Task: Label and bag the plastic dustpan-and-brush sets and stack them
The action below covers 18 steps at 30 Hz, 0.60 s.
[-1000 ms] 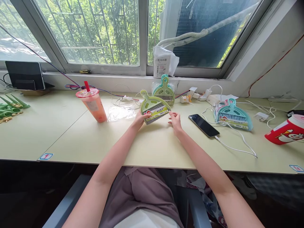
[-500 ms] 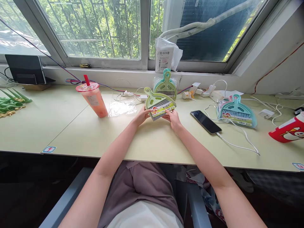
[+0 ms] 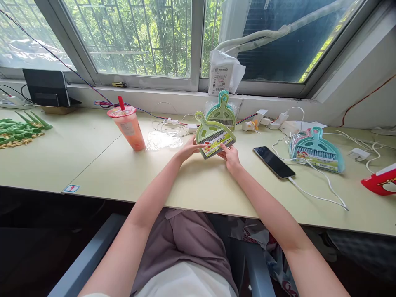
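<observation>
Above the table, a light green dustpan and brush set (image 3: pixel 213 132) with grey bristles and a printed label is held tilted, its handle pointing up and left. My left hand (image 3: pixel 189 150) grips its lower left edge, thumb across the label. On the lower right, my right hand (image 3: pixel 230 156) is closed on it, thumb on the label by the bristles. Just behind stands a stack of wrapped dustpan sets (image 3: pixel 223 109) in green and teal, leaning by the window wall. More wrapped teal dustpan sets (image 3: pixel 318 150) lie to the right.
A cup of pink drink (image 3: pixel 129 130) with a red straw stands left, beside a clear plastic wrapper (image 3: pixel 163 140). A phone (image 3: pixel 274 162) on a white charging cable lies right. A red container (image 3: pixel 380 181) sits at the right edge. Green items (image 3: pixel 18 134) lie far left.
The view has turned slightly to the left, so the things appear further right. Both hands keep hold of the dustpan and brush set, with hardly any shift in grip.
</observation>
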### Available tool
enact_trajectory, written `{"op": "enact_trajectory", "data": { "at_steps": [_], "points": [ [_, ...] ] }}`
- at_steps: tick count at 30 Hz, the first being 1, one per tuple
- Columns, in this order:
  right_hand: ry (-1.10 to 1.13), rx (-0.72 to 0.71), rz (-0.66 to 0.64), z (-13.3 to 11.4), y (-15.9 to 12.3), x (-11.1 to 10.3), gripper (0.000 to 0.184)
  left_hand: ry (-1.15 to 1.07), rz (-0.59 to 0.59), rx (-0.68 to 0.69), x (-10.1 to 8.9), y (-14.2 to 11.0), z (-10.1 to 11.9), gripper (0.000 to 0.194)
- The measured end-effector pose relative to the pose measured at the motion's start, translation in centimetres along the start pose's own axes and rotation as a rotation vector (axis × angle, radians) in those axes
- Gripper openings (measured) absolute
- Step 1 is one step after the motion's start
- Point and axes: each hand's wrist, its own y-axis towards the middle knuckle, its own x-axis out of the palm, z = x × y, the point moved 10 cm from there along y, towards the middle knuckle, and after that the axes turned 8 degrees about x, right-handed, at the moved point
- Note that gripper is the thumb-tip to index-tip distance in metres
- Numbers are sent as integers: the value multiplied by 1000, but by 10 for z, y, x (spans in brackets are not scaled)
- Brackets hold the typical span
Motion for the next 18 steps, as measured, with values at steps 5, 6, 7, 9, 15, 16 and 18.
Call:
{"op": "enact_trajectory", "data": {
  "at_steps": [5, 6, 7, 9, 15, 16, 18],
  "points": [
    [-12, -70, 37, -11, 0, -8, 27, 835, 492, -101, -82, -19, 24, 40],
    [-18, -69, 41, -12, 0, -10, 26, 998, 601, -82, -95, -25, 35, 35],
    [-24, -67, 42, -12, 1, -11, 25, 1121, 667, -69, -103, -30, 42, 33],
    [-35, -61, 41, -13, 1, -11, 24, 1253, 657, -98, -111, -32, 40, 48],
    [-80, -58, 38, -15, -1, -8, 25, 1357, 395, -213, -119, -21, 13, 31],
    [-88, -57, 40, -15, -1, -8, 26, 1397, 424, -159, -121, -21, 22, 28],
    [-98, -48, 39, -14, -2, -7, 25, 1470, 496, -95, -126, -24, 40, 27]
  ]
}}
